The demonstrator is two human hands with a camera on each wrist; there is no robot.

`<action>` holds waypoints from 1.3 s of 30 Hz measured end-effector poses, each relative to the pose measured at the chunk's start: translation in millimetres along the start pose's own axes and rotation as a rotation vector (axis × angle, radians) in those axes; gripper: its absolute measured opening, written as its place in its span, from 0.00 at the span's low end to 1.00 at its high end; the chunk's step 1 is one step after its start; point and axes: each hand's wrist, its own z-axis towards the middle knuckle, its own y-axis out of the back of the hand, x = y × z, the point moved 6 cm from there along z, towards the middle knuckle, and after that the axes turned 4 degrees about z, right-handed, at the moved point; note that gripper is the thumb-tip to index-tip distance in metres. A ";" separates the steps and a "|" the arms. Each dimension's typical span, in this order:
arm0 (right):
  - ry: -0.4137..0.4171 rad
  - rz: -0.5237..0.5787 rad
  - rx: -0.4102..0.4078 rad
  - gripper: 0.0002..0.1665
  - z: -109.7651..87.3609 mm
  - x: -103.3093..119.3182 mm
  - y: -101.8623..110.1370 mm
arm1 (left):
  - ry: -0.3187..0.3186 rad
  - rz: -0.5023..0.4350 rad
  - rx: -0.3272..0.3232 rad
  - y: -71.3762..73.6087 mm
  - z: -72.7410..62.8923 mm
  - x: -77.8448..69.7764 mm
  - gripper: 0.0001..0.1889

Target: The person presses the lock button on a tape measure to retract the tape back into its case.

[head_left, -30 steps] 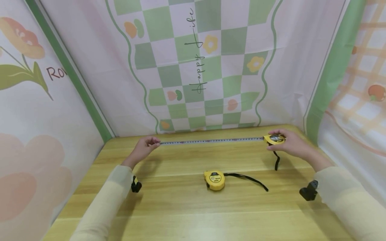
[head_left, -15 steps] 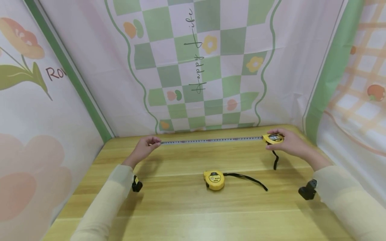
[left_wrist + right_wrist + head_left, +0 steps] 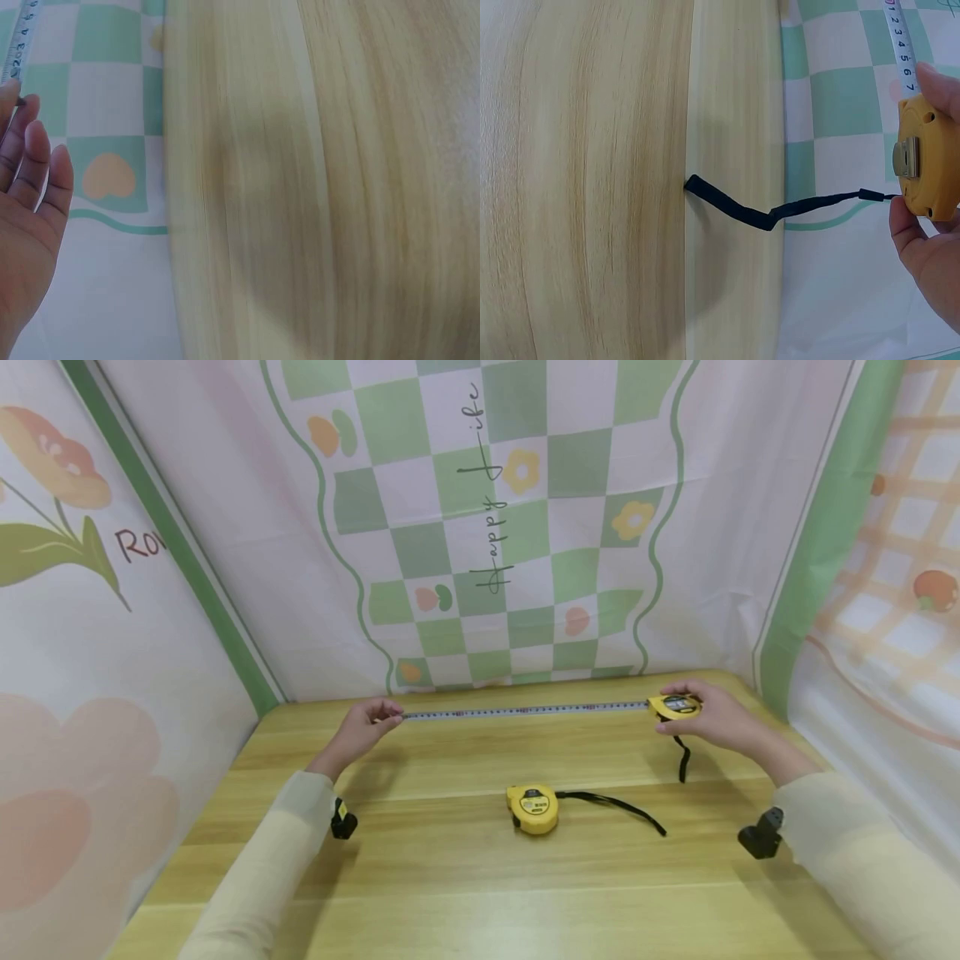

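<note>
A yellow tape measure is gripped in my right hand at the far right of the table. Its blade stretches left across the back of the table in the head view. My left hand pinches the blade's end between thumb and fingertips. In the right wrist view, thumb and fingers hold the yellow case by its edges, a metal belt clip facing the camera. A black wrist strap hangs from it. The left wrist view shows the left hand at the blade's low numbers.
A second yellow tape measure lies mid-table, its black strap trailing right. The wooden table ends at a printed, checkered cloth hanging behind it. More printed cloth hangs at the left side.
The right hand has drifted slightly left with the tape measure, and the left hand slightly right. The exposed blade is a little shorter. The second tape measure lies as before.
</note>
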 end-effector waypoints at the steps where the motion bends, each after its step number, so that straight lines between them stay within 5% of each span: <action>1: 0.001 -0.001 -0.001 0.41 0.2 0.5 -0.3 | 0.000 -0.001 -0.002 -0.3 0.1 0.1 0.07; 39: 0.001 0.015 0.005 0.44 8.6 9.7 -14.5 | -0.019 0.004 0.015 -12.3 4.9 -9.0 0.07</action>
